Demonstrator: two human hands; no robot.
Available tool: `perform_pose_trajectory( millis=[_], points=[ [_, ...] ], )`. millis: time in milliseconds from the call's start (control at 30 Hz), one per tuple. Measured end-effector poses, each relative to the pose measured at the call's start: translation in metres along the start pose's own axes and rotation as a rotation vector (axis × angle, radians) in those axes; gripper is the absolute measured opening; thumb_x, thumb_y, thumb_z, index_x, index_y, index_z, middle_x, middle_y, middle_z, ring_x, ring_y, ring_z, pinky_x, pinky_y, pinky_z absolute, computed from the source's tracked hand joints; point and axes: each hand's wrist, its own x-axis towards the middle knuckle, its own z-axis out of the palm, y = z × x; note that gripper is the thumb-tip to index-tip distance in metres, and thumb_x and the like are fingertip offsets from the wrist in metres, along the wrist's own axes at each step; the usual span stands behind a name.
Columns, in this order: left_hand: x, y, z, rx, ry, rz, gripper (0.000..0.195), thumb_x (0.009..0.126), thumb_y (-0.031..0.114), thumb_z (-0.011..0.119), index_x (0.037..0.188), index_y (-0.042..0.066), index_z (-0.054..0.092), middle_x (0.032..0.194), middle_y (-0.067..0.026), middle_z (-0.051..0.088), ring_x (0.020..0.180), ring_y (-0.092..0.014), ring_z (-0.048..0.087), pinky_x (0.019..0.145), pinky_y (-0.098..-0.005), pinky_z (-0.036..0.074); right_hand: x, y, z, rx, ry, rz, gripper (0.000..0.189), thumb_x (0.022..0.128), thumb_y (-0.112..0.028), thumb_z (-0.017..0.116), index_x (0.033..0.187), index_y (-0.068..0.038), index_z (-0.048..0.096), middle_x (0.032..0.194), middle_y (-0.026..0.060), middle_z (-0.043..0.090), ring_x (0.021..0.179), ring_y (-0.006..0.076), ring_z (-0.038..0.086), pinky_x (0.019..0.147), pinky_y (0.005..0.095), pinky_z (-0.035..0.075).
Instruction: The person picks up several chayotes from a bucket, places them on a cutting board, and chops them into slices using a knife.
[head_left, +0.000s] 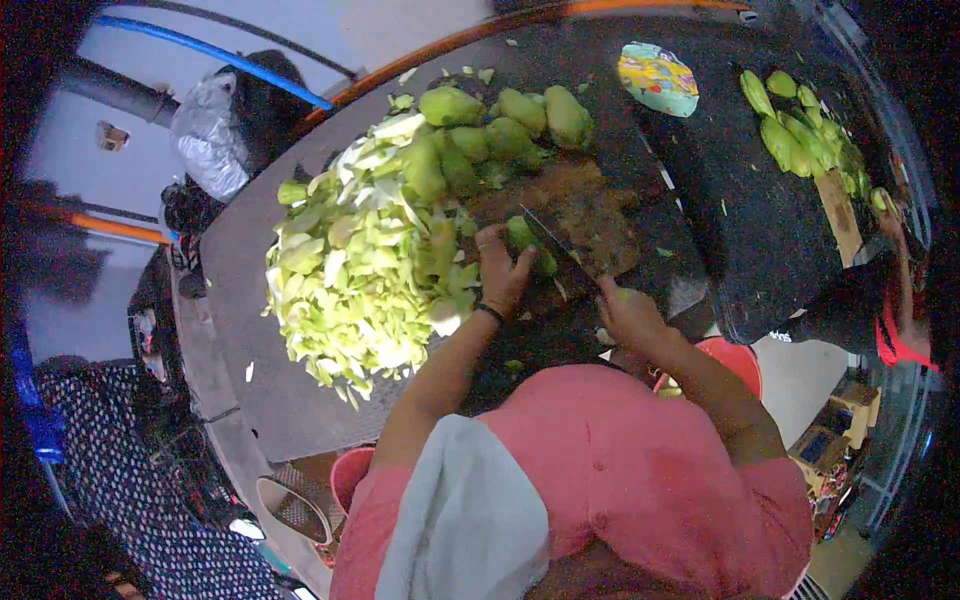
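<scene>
My right hand (634, 311) grips the handle of a knife (553, 236), whose long blade slants up and left over a wooden cutting board (592, 199). My left hand (504, 274) holds a green fruit piece (521, 232) on the board, just left of the blade; the fingers partly hide the contact. Beyond the hands lie several whole green fruits (568, 118) that look like raw mangoes. A large heap of pale green cut pieces (352, 277) rises to the left of my left hand.
A dark table (247, 337) carries all this. At far right, a co-worker's hand (889, 214) is near more green fruits (802, 142) and a wooden board (838, 214). A colourful patterned packet or cloth (658, 79) lies at the back. A red tub (731, 367) is below the table's near edge.
</scene>
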Motion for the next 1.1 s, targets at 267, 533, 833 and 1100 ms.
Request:
perform_pose_trajectory(
  millis=[267, 533, 833, 1100],
  points=[
    [0.002, 0.002, -0.004, -0.008, -0.002, -0.092, 0.052, 0.071, 0.023, 0.058, 0.108, -0.006, 0.034, 0.107, -0.0237, 0.033, 0.100, -0.037, 0.036, 0.089, -0.0421, 0.031, 0.019, -0.004, 0.016, -0.030, -0.045, 0.026, 0.030, 0.080, -0.015, 0.045, 0.105, -0.001, 0.036, 0.063, 0.0204, 0.056, 0.061, 0.0391, 0.056, 0.052, 0.0485, 0.043],
    [0.001, -0.006, -0.007, 0.398, -0.008, 0.369, 0.038, 0.072, 0.014, 0.055, 0.098, -0.006, 0.036, 0.104, -0.0220, 0.034, 0.099, -0.037, 0.035, 0.088, -0.0421, 0.028, 0.034, -0.022, 0.010, 0.018, -0.052, 0.035, 0.023, 0.078, -0.013, 0.044, 0.097, 0.000, 0.038, 0.074, 0.0232, 0.058, 0.071, 0.0400, 0.057, 0.060, 0.0501, 0.044],
    [0.004, 0.001, 0.001, -0.131, -0.001, -0.193, 0.049, 0.068, 0.020, 0.057, 0.103, -0.003, 0.032, 0.099, -0.0192, 0.034, 0.096, -0.033, 0.036, 0.088, -0.0390, 0.028, 0.052, -0.024, 0.029, 0.103, -0.059, 0.078, 0.020, 0.078, -0.011, 0.044, 0.094, -0.001, 0.039, 0.076, 0.0234, 0.058, 0.074, 0.0405, 0.057, 0.062, 0.0498, 0.044],
    [-0.004, -0.007, 0.005, 0.047, -0.010, -0.088, 0.052, 0.067, 0.022, 0.057, 0.104, -0.007, 0.032, 0.102, -0.0216, 0.034, 0.098, -0.035, 0.035, 0.088, -0.0403, 0.029, 0.061, -0.026, 0.045, 0.061, -0.062, 0.036, 0.026, 0.078, -0.014, 0.047, 0.099, -0.002, 0.039, 0.077, 0.0204, 0.060, 0.075, 0.0389, 0.058, 0.060, 0.0483, 0.045]
  ],
)
